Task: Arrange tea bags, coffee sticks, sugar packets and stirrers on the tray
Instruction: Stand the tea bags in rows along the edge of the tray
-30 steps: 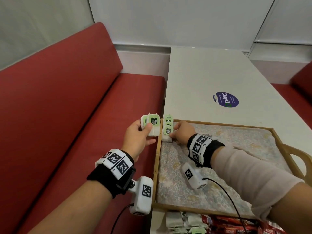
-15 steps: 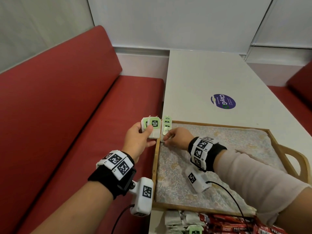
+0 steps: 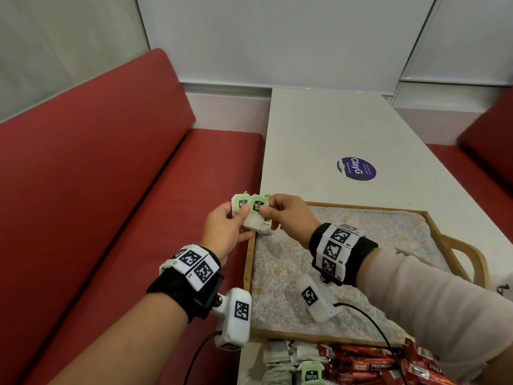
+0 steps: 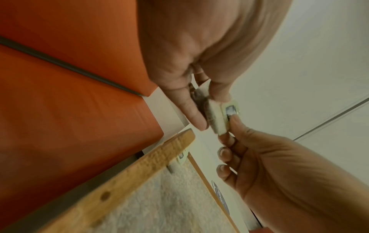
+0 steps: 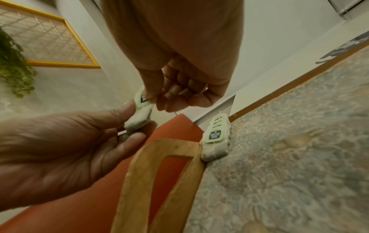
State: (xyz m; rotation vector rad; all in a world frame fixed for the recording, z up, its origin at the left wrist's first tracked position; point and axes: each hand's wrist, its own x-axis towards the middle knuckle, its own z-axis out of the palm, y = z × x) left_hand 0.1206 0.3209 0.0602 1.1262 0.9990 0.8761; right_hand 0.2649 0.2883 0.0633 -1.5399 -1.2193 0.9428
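My left hand [image 3: 236, 215] holds a small stack of tea bags [image 3: 244, 209] with green tags, just off the tray's far left corner above the red bench. My right hand [image 3: 268, 208] pinches the front tea bag [image 3: 256, 208] of that stack by its tag. In the right wrist view the pinched tea bag [image 5: 139, 116] sits between both hands. A short row of tea bags [image 5: 216, 138] lies in the far left corner of the wooden tray [image 3: 433, 226]. In the head view my right hand mostly hides that row.
A pile of loose tea bags [image 3: 305, 368] and red coffee sticks [image 3: 374, 362] lies on the white table [image 3: 319, 134] at the tray's near edge. A red bench [image 3: 111, 218] runs along the left. A purple sticker [image 3: 356, 168] sits beyond the tray.
My right hand let go of the row in the tray corner and moved left and up to the stack in my left hand, where it now pinches the front tea bag.
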